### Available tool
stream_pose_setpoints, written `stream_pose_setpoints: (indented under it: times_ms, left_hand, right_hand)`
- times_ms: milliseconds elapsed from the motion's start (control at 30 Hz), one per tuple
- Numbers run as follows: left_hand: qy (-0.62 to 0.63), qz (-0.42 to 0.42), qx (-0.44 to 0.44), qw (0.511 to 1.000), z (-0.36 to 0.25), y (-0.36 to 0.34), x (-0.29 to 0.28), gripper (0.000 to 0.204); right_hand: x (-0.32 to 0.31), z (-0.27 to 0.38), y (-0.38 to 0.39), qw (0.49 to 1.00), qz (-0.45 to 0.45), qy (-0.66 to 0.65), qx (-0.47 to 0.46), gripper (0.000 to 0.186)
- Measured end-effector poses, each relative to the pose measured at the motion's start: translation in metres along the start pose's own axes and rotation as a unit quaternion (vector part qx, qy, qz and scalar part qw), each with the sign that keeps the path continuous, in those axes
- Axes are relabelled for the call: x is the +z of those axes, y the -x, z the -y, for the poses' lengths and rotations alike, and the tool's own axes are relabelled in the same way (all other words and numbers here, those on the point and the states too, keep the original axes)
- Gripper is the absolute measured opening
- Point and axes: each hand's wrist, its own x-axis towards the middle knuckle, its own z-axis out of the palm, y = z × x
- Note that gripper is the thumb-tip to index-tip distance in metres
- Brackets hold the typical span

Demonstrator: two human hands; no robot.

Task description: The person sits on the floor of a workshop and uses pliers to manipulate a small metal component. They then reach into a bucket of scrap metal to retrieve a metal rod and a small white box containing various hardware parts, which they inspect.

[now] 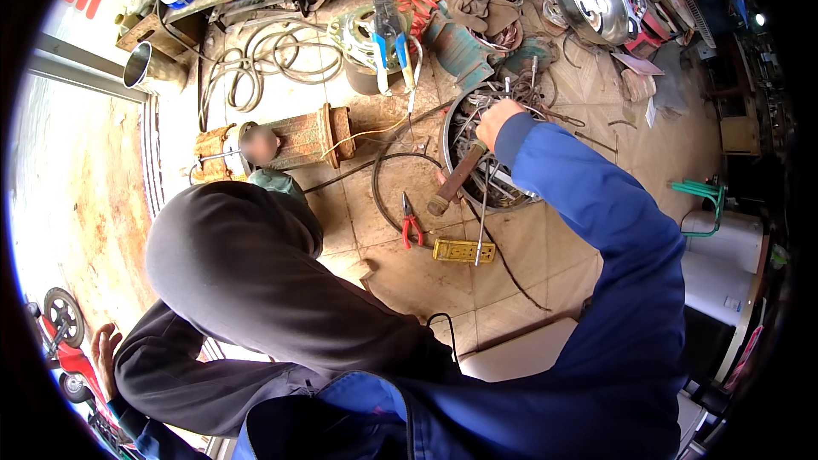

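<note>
My right hand (498, 122) is closed at a round metal basin (446, 138) full of loose tools; what its fingers hold is hidden. Just below it, a rusty brown bar (458, 179) slants out over the basin's rim, its upper end close to my hand. A long metal rod (481, 234) also sticks out, crossing a yellow case (456, 250) on the floor. Red-handled pliers (410, 223) lie to the left. At the far left, my left hand (104, 358) has its fingers apart, near a co-worker's grey sleeve (162, 349), and holds nothing visible.
A co-worker in a grey hood (226, 234) bends forward beside a rusty motor (302, 138). Black cable (264, 55) lies coiled behind it. A blue-handled tool (390, 38) rests on a round part. A steel pot (596, 0) and a green metal frame (705, 196) are to the right.
</note>
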Motion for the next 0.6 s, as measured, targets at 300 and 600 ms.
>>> stream_pose_setpoints:
  times_ms: [300,600]
  left_hand:
    - [0.009,0.017,-0.019,1.000,0.032,-0.014,-0.029,0.051]
    - [0.007,0.017,-0.011,1.000,0.037,-0.012,-0.034,0.051]
  right_hand:
    - [-0.041,-0.017,0.008,0.979,-0.107,-0.142,-0.100,0.022]
    - [-0.026,-0.007,-0.032,0.813,-0.224,-0.536,0.037,0.042]
